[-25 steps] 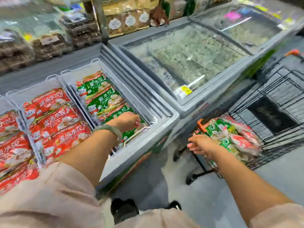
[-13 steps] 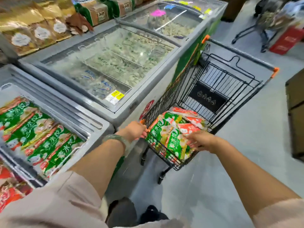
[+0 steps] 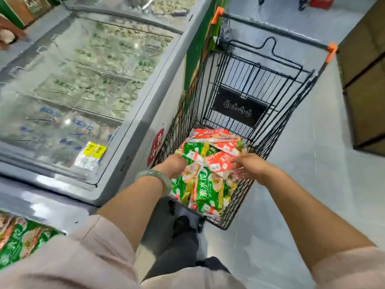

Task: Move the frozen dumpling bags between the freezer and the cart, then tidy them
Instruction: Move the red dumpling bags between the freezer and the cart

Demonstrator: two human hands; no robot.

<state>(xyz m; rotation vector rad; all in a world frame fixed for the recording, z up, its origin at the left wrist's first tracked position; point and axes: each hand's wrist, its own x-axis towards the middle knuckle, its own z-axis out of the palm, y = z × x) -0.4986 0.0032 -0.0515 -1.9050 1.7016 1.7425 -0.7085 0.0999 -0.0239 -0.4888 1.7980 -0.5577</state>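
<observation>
Beside the glass-lidded freezer (image 3: 133, 142), the cart (image 3: 256, 80) carries a loose heap of green and red dumpling bags (image 3: 205, 184) at its near end, so I judge the moving well along and the tidying still to do. Among those bags the left hand (image 3: 176, 164) is dug in, its fingertips hidden and its grip untellable. The right hand (image 3: 250, 166) lays loosely spread fingers on a red bag (image 3: 220, 163).

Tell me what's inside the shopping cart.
Green dumpling bags and red dumpling bags, piled at the near end of the shopping cart. Whatever lies beneath the pile is covered.
</observation>
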